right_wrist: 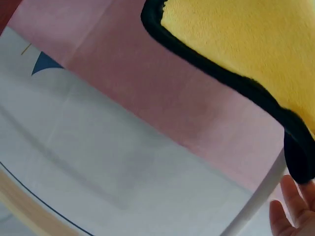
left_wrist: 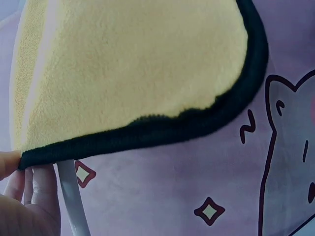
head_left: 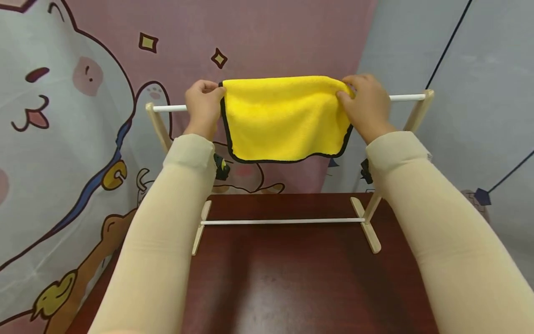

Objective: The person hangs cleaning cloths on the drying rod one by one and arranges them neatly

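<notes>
Your left hand [head_left: 202, 109] and right hand [head_left: 369, 107], both nearly closed, pinched the yellow cloth [head_left: 288, 120], which hid the middle of the white bar [head_left: 408, 98].

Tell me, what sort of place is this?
Probably a home-like indoor corner or staged set: a pink-and-white, cartoon-printed backdrop rises behind a glossy, dark reddish-brown table bearing a pale wooden, white-rodded rack.

Your yellow cloth [head_left: 288, 118], black-edged and folded at the top, hangs spread in front of the white bar [head_left: 406, 98], upper ends pinched by your left hand [head_left: 203, 106] and right hand [head_left: 369, 105].
</notes>
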{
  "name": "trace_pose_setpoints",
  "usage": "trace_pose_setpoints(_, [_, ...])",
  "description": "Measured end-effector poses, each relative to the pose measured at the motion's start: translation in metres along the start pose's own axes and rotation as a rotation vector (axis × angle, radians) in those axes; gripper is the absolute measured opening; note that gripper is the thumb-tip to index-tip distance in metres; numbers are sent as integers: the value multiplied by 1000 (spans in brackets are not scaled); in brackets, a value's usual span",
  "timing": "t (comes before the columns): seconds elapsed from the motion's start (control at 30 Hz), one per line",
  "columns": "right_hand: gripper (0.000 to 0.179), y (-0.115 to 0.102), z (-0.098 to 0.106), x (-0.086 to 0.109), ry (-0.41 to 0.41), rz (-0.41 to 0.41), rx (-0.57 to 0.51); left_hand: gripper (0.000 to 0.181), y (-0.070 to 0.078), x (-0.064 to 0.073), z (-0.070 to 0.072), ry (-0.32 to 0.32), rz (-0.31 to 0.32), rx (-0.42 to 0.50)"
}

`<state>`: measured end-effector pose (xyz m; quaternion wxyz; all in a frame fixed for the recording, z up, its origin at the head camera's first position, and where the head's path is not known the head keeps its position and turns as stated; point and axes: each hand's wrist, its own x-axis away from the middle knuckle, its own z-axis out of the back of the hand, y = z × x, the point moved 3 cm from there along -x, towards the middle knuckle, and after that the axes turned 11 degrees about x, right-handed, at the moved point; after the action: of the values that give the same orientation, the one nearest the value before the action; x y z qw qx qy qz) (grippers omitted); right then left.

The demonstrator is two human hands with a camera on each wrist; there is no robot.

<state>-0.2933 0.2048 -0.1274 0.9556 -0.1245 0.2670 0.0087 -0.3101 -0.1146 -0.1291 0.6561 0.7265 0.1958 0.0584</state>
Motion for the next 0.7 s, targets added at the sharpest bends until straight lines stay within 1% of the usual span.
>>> trace_pose_setpoints(0.07, [47,4,2,3,-4,-12,13,8,-1,0,0,6,6,3])
trace_pose_setpoints(0.13, [50,8,5,5,-26,-36,26,8,-1,0,1,11,10,7])
trace_pose_setpoints(0.33, [67,20,8,10,-137,-170,46,8,-2,1,3,25,24,7])
trace_pose_setpoints(0.47, [74,24,5,12,-197,-239,21,9,-3,1,3,24,33,6])
trace_pose_setpoints(0.53, [75,25,4,13,-214,-277,-26,9,-3,1,4,25,34,9])
trace_pose_setpoints(0.6, [72,24,3,13,-217,-319,-105,9,-3,1,4,26,34,15])
trace_pose_setpoints(0.67, [62,22,2,14,-215,-366,-220,9,-3,2,5,27,36,20])
trace_pose_setpoints(0.7, [57,21,1,14,-213,-392,-298,9,-3,2,5,26,37,25])
